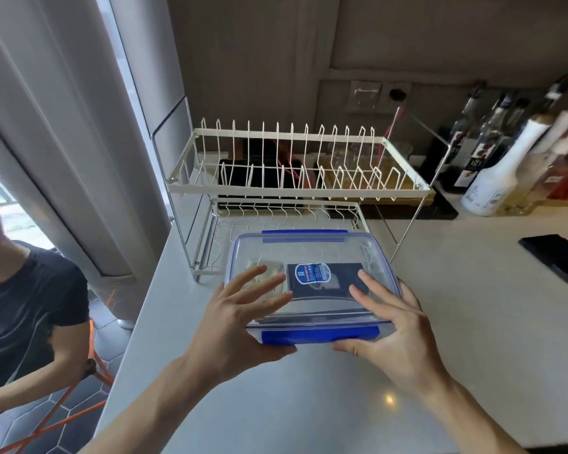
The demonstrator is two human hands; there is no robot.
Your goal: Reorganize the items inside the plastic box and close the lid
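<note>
- Clear plastic box point(312, 319) sits on the pale counter point(473, 306), just in front of the wire rack point(289, 178), with its lid point(309, 253) already lying on top.
- Blue clip point(320, 335) on the near edge faces the person; a second blue clip point(304, 235) shows on the far edge, by the rack.
- Through the lid a dark flat packet point(325, 286) with a blue-and-white label can be seen, and beside it to the left something pale that is too blurred to name.
- Left hand point(240, 322) is spread, fingers fanned flat over the lid's left part, thumb down near the near clip's left end.
- Right hand point(394, 326) is likewise spread, fingers on the lid's right part, thumb under the near clip's right end. Neither hand pinches anything.
- Judged from this, the sorting inside looks finished and the step in hand is closing: seating the lid and fastening the clips.
- Whether the near clip is snapped home I cannot tell; it looks level with the box wall.
- Next move calls for even downward pressure from both palms so the lid seats all round, then thumbs pushing the near clip against the wall.
- Far and side clips would need checking after that; the rack stands close behind, leaving little room for fingers there.
</note>
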